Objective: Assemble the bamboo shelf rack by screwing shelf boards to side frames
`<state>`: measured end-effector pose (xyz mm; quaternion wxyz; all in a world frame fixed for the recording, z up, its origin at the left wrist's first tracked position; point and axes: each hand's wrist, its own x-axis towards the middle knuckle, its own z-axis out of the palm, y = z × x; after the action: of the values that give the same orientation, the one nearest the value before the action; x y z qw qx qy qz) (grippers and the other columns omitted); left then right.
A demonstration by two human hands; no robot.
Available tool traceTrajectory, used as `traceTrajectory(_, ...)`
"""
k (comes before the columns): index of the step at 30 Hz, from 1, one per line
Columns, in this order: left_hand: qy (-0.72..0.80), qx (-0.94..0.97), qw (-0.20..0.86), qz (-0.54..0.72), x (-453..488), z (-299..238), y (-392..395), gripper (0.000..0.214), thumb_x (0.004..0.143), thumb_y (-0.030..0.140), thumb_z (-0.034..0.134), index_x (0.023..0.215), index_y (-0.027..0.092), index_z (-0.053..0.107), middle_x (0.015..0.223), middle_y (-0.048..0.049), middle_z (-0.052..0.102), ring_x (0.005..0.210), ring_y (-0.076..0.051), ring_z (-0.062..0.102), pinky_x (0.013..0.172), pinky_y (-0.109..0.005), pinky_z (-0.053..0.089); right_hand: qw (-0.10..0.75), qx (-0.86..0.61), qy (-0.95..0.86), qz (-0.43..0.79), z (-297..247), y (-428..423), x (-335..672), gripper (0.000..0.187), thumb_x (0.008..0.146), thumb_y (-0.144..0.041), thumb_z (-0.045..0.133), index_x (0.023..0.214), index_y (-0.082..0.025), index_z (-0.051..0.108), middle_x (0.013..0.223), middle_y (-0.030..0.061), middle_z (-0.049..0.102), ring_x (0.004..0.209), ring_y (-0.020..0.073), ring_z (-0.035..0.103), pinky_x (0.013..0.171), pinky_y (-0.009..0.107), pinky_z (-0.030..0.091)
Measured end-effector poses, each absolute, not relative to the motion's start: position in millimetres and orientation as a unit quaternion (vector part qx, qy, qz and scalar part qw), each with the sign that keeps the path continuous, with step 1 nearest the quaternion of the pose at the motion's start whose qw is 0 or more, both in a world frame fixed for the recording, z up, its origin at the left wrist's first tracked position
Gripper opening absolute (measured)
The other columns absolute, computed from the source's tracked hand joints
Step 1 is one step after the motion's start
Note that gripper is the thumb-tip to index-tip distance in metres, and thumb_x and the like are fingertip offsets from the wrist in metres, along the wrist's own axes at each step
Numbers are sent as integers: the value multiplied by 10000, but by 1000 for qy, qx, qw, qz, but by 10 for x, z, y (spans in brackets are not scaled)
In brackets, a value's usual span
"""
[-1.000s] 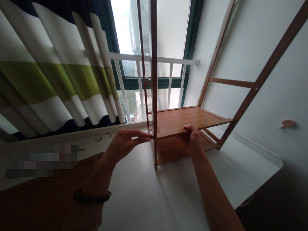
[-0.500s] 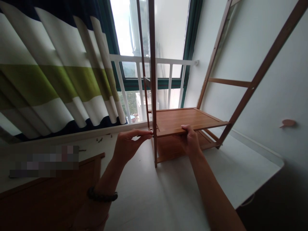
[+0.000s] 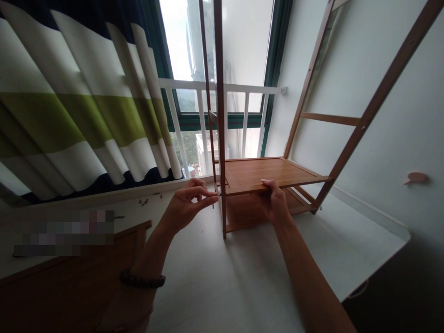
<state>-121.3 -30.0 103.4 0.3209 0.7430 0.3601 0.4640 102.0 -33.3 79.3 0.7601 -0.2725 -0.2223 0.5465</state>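
Observation:
A brown wooden shelf rack stands on a white surface, with its upper board [image 3: 263, 170] between slim uprights. My right hand [image 3: 276, 202] grips the front edge of this board, thumb on top and fingers curled underneath. At the near left upright [image 3: 219, 115], my left hand [image 3: 183, 206] pinches a small screw [image 3: 218, 194] between thumb and fingertips, at about the height of the board's corner. The fingers hide most of the screw. A lower board [image 3: 244, 212] sits beneath the upper one.
Several loose screws [image 3: 144, 201] lie on the white surface [image 3: 204, 277] by the window ledge. Another wooden panel [image 3: 104, 263] lies at the lower left, near a blurred-out item [image 3: 65, 233]. A striped curtain [image 3: 86, 115] and white railing [image 3: 246, 88] stand behind; a wall is on the right.
My left hand has shifted slightly and its fingers have curled more, still pinching at the upright. My right hand keeps its hold on the board's edge.

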Motion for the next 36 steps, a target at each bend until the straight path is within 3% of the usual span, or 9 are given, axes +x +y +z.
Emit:
traceTrajectory(3,377,753,307,444,-1222,1098,-333,187,676,352,718,752,181,722,752,-25,635,645,-113,557,589,-237,468,759,-276,-222,546,794,-332,1021,128,602,-154,693,635,-125,573,560,-36,596,526,103,604,506,208,587)
traceTrajectory(7,400,708,393,430,-1208,1109,-347,207,703,366,695,789,179,720,604,-6,640,514,-97,524,483,-218,422,758,-273,-222,549,802,-335,1022,127,604,-149,693,629,-115,574,562,-30,602,521,102,605,481,197,579)
traceTrajectory(13,401,627,532,404,-1231,1077,-298,230,711,361,691,780,143,715,711,-76,703,644,-148,630,514,-222,455,758,-272,-223,549,803,-335,1021,126,613,-151,695,640,-112,578,570,-30,604,531,106,609,491,206,584)
traceTrajectory(20,436,592,557,386,-1228,1104,-308,282,644,355,749,797,140,649,735,-53,694,665,-140,638,489,-196,436,758,-273,-229,546,780,-328,1034,127,607,-148,696,636,-117,576,570,-29,602,522,108,604,442,197,564)
traceTrajectory(23,460,606,557,333,-1244,1084,-302,327,679,446,694,724,126,642,731,-80,701,608,-138,627,450,-198,412,761,-278,-227,541,786,-332,1031,123,605,-143,690,632,-127,571,563,-36,594,522,106,603,446,194,563)
traceTrajectory(26,439,619,567,320,-1230,1082,-303,349,721,463,649,774,119,673,812,-113,707,665,-153,637,494,-213,450,761,-281,-226,540,794,-338,1025,118,606,-145,683,622,-132,567,554,-38,589,518,103,598,451,190,563)
traceTrajectory(30,401,647,506,406,-1173,1109,-328,302,699,369,698,907,149,696,886,-92,694,673,-133,602,557,-238,493,760,-281,-228,539,797,-344,1022,112,604,-143,679,618,-130,569,552,-36,590,519,103,597,441,188,558)
traceTrajectory(36,322,748,211,541,-1156,1076,-327,165,661,314,735,794,215,732,840,-35,631,732,-149,576,641,-291,519,758,-275,-223,547,790,-337,1027,103,599,-135,669,633,-130,572,555,-40,597,513,97,599,470,186,568)
